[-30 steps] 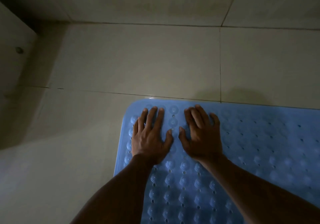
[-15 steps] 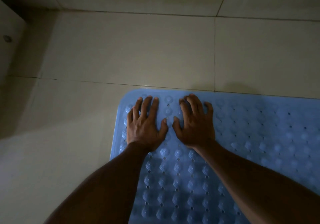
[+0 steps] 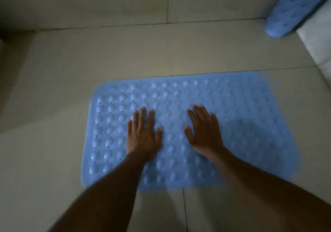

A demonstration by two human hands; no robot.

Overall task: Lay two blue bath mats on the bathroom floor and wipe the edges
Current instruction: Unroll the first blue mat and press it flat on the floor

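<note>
View pulls back since earlier frame: whole blue bath mat (image 3: 232,110) now visible, flat on tiled floor (image 3: 53,88). Hands, earlier side by side at mat's 11 o'clock corner, now apart, nearer its middle. Left hand (image 3: 142,138) palm down, fingers (image 3: 142,117) spread, gripping nothing. Right hand (image 3: 205,133) same, flat and splayed at 3 o'clock of left. Mat under both palms. Second blue mat (image 3: 293,7) at 1 o'clock, draped over pale ledge (image 3: 317,40). Picture blurred.
</note>
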